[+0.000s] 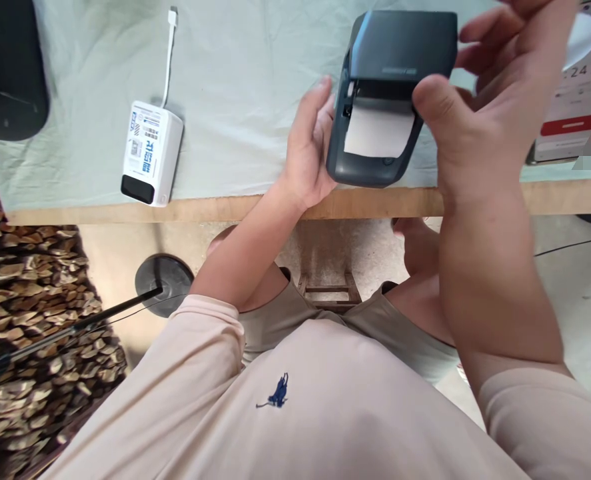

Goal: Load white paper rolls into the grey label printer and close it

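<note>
A dark grey portable receipt printer (405,43) is held tilted over the front part of the table, with a strip of white paper (379,130) lying across its front opening. My left hand (311,143) supports it at the left side, thumb pointing up along the edge and the other fingers partly hidden behind it. On the right side, my right hand (495,87) has its thumb on the edge of the body beside the paper. Its curled fingers reach the printer's upper right side.
A white power bank (150,150) with a short white cable (168,60) lies on the cloth-covered table (235,80). A lit screen (570,100) and a white object (586,37) are at right. A black object (10,67) stands upper left, above stacked firewood (35,287) and a round stand base (160,270).
</note>
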Available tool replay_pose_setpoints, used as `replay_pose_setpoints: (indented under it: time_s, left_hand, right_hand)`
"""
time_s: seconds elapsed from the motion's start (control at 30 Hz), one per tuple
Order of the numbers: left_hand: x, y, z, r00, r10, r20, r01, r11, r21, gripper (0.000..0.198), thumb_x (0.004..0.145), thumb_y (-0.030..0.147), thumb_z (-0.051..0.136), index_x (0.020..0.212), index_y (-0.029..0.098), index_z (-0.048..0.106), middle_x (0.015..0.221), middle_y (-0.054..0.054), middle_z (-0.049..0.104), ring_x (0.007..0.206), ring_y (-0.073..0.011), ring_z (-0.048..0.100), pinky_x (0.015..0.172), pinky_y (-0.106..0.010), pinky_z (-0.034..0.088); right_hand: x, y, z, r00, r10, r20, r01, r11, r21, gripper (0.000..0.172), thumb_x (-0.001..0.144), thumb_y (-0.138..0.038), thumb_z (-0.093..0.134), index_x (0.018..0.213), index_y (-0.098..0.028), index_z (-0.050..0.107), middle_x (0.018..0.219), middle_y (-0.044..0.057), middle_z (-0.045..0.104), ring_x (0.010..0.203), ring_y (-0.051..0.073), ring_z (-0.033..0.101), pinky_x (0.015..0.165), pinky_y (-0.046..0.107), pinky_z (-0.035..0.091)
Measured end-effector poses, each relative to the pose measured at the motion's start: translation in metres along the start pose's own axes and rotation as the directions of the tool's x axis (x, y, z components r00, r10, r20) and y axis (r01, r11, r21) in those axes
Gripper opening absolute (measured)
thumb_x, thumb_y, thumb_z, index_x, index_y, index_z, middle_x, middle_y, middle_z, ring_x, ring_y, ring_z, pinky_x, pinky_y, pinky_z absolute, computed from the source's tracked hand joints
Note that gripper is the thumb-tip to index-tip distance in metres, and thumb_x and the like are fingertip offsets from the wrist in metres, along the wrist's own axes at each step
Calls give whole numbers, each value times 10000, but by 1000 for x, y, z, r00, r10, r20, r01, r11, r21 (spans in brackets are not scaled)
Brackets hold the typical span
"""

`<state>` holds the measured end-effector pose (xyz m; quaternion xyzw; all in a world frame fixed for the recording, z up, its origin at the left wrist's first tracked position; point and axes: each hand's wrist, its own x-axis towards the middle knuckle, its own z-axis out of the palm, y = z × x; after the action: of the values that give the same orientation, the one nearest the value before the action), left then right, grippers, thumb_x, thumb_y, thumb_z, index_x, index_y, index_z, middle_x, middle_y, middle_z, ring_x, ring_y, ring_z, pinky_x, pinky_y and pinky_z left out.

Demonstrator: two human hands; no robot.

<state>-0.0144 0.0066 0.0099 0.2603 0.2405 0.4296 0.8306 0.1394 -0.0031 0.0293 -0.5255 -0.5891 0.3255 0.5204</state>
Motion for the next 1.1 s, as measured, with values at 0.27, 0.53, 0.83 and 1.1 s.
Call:
replay_pose_setpoints:
  time_s: [0.27, 0.53, 0.83, 1.1]
  left_hand:
    - [-1, -7, -4, 1000, -9, -11, 9, 999, 50, 172, 812, 323, 478, 862, 197, 584, 781, -16, 618, 963, -201, 629, 804, -281, 497]
    - [-2, -7, 2, 999, 37, -18, -34, 991, 132, 98, 822, 236, 462, 872, 224, 545, 748, 30, 551, 675, -61, 572, 632, -185, 455]
    - [-4, -9, 5, 999, 17, -40, -6, 966, 258, 164, 796, 235, 494, 949, 251, 552, 809, 22, 573, 696, -72, 566, 645, -196, 459]
    - [0, -7, 1, 998, 42, -46, -38, 997, 72, 167, 823, 306, 459, 830, 184, 573, 758, 10, 576, 771, -99, 628, 696, -206, 488]
  right_hand:
    - [12, -6, 4, 970, 63, -235, -54, 998, 41, 356, 773, -503, 420, 889, -175, 343, 904, -35, 510, 605, -32, 481, 510, 154, 331]
    - [-1, -27, -8, 960, 151, 235, 45, 744, -666, 309, 759, -412, 444, 990, -263, 587, 941, -37, 559, 926, 87, 480, 959, 386, 425]
    - [3, -30, -13, 912, 303, 278, -37, 735, -677, 403, 707, -351, 513, 1109, -313, 511, 987, -48, 554, 1023, 100, 500, 1038, 402, 415]
    - [3, -1, -16, 942, 280, 185, -265, 959, -106, 417, 773, -490, 422, 1123, -264, 397, 862, 9, 522, 1061, 51, 489, 775, 176, 504]
